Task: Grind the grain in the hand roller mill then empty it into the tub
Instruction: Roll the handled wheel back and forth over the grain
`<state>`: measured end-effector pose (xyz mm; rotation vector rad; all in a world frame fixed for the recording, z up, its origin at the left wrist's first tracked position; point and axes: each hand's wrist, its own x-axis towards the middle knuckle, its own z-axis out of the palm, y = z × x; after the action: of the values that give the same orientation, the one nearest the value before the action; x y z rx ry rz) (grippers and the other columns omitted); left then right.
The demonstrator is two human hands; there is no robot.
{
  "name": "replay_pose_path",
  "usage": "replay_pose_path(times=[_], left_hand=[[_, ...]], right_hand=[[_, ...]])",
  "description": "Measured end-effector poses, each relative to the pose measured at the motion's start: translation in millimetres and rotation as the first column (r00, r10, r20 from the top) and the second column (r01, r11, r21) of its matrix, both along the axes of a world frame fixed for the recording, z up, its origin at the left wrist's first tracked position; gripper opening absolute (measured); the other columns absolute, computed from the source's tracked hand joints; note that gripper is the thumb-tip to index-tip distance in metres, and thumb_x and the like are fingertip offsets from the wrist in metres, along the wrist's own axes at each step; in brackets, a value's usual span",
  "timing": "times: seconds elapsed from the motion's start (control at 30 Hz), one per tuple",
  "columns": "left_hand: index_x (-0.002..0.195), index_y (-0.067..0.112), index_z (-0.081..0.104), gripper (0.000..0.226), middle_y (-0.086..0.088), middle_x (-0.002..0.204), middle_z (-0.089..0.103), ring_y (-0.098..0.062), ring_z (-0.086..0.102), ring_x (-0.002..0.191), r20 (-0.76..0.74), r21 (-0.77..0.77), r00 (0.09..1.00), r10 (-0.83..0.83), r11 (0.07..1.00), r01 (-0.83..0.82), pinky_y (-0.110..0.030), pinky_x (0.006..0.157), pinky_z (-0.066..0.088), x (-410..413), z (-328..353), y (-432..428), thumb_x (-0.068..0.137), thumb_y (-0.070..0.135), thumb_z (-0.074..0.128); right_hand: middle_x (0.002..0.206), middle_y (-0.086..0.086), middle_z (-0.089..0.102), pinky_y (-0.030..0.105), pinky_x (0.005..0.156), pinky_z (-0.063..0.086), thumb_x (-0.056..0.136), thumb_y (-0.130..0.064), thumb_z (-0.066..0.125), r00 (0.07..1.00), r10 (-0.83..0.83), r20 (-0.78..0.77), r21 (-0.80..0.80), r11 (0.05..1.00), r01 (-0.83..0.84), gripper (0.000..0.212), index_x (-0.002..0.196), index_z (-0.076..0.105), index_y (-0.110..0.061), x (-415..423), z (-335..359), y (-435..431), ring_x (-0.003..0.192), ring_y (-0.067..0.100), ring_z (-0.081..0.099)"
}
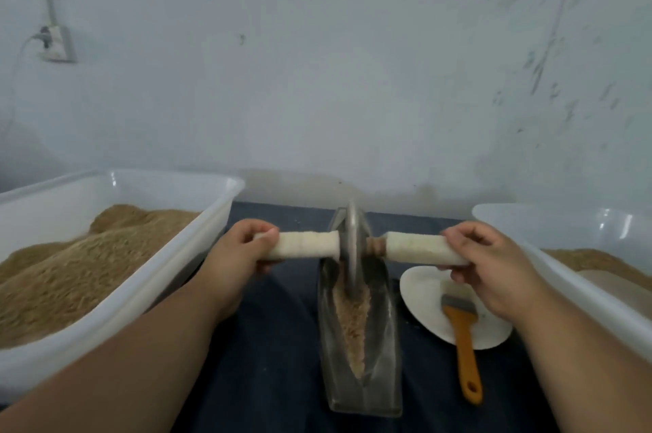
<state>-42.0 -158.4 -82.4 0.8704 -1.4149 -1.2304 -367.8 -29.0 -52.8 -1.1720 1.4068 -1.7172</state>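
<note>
The mill is a metal boat-shaped trough [384, 344] on the dark table, with pale crushed grain [352, 319] along its groove. A metal roller wheel [351, 249] stands upright in the far part of the groove, on an axle with two white-wrapped handles. My left hand [240, 256] grips the left handle [307, 246]. My right hand [494, 263] grips the right handle [420, 249]. A white tub [197, 242] heaped with tan ground grain sits at the left. Another white tub [571, 281] holding grain stands at the right.
A white shallow dish [423, 291] lies right of the trough, with an orange-handled brush [464, 341] resting across it. A pale wall rises close behind the table, with a socket and cable [54, 42] at the far left. Dark cloth covers the table.
</note>
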Motion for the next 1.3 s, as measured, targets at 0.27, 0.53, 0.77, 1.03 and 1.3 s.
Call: replay_pose_path(times=[0.27,0.53,0.77,1.03,1.3], left_hand=[[0.074,0.015,0.06,0.011,-0.009,0.078,0.056,-0.015,0.051,0.054,-0.064,-0.01,0.959,-0.278,0.961,0.278,-0.021,0.041,0.039,9,8,8,0.075,0.023,0.068],[0.103,0.012,0.066,0.026,-0.006,0.087,0.069,-0.013,0.066,0.07,-0.142,0.091,0.988,0.063,0.995,-0.05,-0.023,0.056,0.051,-13,8,-1,0.09,0.034,0.067],[0.108,0.018,0.069,0.019,-0.004,0.112,0.068,-0.023,0.068,0.101,-0.345,0.186,0.938,-0.028,0.978,0.098,-0.026,0.073,0.057,-8,6,0,0.089,0.017,0.067],[0.07,0.023,0.061,0.005,0.01,0.072,0.06,-0.007,0.053,0.067,0.232,-0.247,0.972,0.046,0.969,0.013,-0.028,0.064,0.04,7,15,11,0.075,0.021,0.062],[0.11,0.042,0.056,0.04,0.019,0.103,0.054,-0.003,0.053,0.095,0.816,-0.556,0.444,0.371,0.714,0.425,-0.032,0.083,0.047,-5,53,34,0.086,0.068,0.036]], right_hand=[[0.097,0.017,0.058,0.018,0.033,0.037,0.064,-0.023,0.092,0.76,0.624,0.183,0.161,0.743,-0.649,0.038,0.088,0.066,-0.011,-23,0,20,0.046,0.024,0.054],[0.078,0.01,0.069,0.023,0.04,0.045,0.075,-0.04,0.077,0.979,-0.071,0.191,0.118,0.992,0.049,0.041,0.098,0.069,-0.008,-14,-6,-16,0.054,0.022,0.063],[0.107,0.011,0.066,0.026,0.067,0.058,0.075,-0.015,0.076,0.968,-0.004,0.252,0.029,1.0,-0.003,0.03,0.104,0.071,-0.011,-9,-11,-15,0.087,0.02,0.071],[0.101,0.011,0.06,0.03,0.051,0.046,0.063,-0.021,0.092,0.8,0.589,0.116,0.133,0.788,-0.601,0.042,0.095,0.066,-0.012,-24,-2,10,0.06,0.024,0.055],[0.097,-0.018,0.07,0.012,0.075,0.049,0.082,-0.019,0.074,0.773,-0.049,-0.632,-0.076,0.997,0.0,0.019,0.09,0.077,-0.036,13,20,10,0.094,0.002,0.062]])
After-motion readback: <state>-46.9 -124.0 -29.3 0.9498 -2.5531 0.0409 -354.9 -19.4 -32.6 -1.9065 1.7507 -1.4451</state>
